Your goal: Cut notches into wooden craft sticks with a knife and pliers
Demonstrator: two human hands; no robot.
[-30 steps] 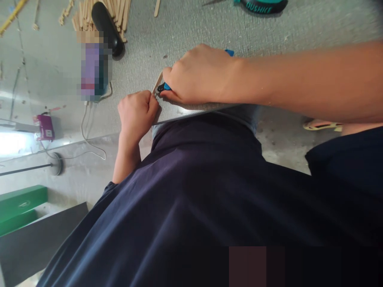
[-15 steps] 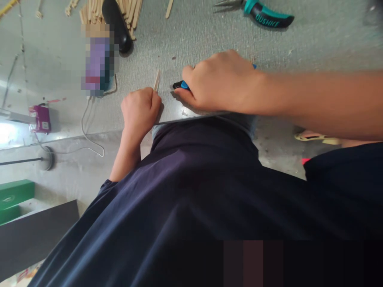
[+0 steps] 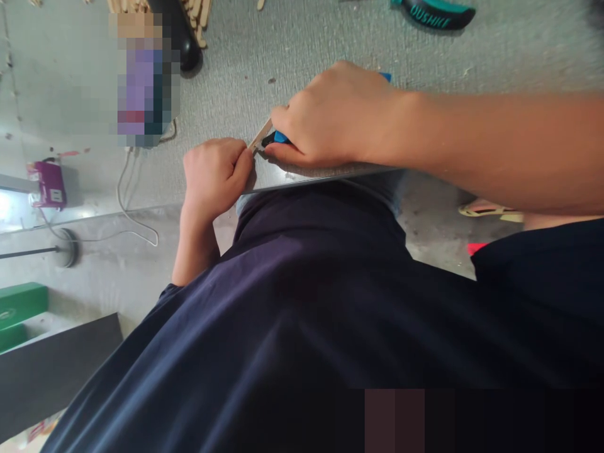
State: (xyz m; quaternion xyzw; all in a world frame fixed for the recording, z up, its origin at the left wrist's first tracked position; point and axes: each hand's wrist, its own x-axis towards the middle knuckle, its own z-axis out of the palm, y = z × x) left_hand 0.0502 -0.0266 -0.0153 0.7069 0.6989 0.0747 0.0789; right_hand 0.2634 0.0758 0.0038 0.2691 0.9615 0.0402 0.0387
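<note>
Close to the table's near edge, my left hand [image 3: 214,173] is closed around the lower end of a wooden craft stick [image 3: 261,134], which slants up to the right. My right hand [image 3: 330,123] is wrapped around a utility knife [image 3: 281,136] with a blue body and black front part. Most of the knife lies hidden in my palm; its blue tail shows past the wrist. The black front meets the stick just beside my left thumb. Whether the blade has cut into the wood I cannot tell.
At the back lie a pile of craft sticks [image 3: 202,22], a black rounded object [image 3: 182,38] and teal-handled pliers [image 3: 438,14]. A blurred purple item [image 3: 141,88] with a white cable [image 3: 120,189] and a purple box [image 3: 48,184] are on the left. The table edge runs just before my lap.
My right hand has moved left with the knife, so its front now meets the stick. The stick has tilted to the right. The view has shifted slightly.
</note>
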